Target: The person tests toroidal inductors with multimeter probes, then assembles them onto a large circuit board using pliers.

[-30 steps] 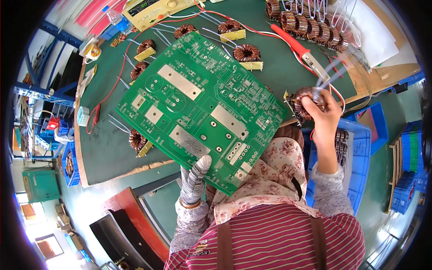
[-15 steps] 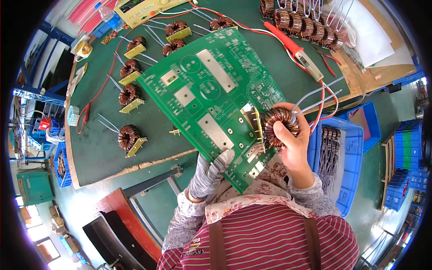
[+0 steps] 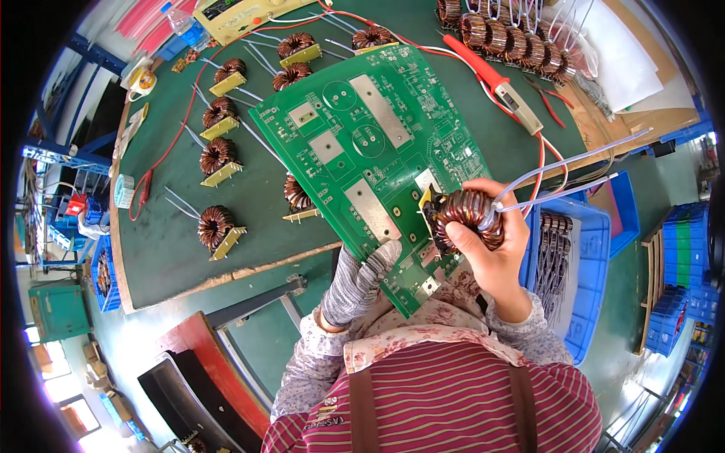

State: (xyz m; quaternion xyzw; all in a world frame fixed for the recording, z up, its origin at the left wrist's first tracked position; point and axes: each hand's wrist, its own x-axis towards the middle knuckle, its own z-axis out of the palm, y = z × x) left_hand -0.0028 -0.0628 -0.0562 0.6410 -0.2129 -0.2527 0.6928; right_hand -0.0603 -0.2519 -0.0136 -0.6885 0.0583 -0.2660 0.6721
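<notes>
Right hand (image 3: 491, 241): bare, closed around a copper coil (image 3: 464, 211), which I see pinched between thumb and fingers.
Coil: it is over the near right part of the green circuit board (image 3: 377, 170); its yellow base strip (image 3: 425, 205) is turned left, toward the board's face, the strip's long axis running near to far. From my feed I cannot tell whether it touches the board.
Leads: two pale wires (image 3: 563, 192) leave the coil and point right, slightly far.
Left hand (image 3: 359, 279): in a grey knitted glove, gripping the board's near left edge, thumb on top; the fingers beneath are hidden from me.
Board: I see its printed face, its long axis running from far left to near right, the narrow end toward the person.
Counter (image 3: 264, 219): green-topped, beyond the board, with more wound coils (image 3: 216, 226) at left and far.
Probe (image 3: 483, 64): red, far right of the board, slanting from far left to near right.
Blue crate (image 3: 581, 279): right of the right hand, below counter level.
</notes>
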